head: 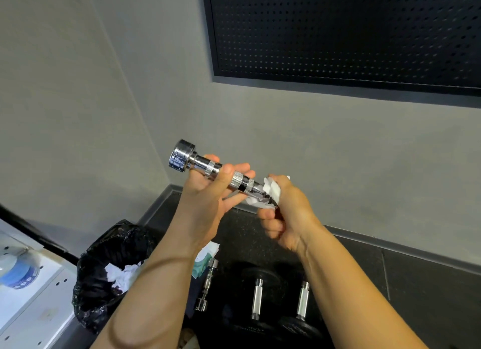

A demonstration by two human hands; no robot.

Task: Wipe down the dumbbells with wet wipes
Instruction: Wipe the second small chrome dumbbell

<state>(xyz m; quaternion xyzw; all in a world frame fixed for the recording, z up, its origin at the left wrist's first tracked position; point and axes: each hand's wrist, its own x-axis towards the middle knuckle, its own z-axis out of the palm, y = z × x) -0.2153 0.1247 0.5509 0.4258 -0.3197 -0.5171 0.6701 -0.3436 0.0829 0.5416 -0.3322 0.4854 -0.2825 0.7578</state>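
I hold a small chrome dumbbell (205, 165) up in front of the grey wall, tilted down to the right. My left hand (208, 192) grips its knurled handle near the middle. My right hand (283, 215) is wrapped around the lower right end with a crumpled white wet wipe (269, 192) between palm and metal; that end weight is hidden. The upper left end weight shows bare and shiny.
On the dark floor below lie another chrome dumbbell (205, 286) and two black dumbbells with steel handles (256, 298) (303, 299). A black rubbish bag (109, 268) with used wipes stands at left, beside a wipes packet (205, 257) and a white shelf (33, 304).
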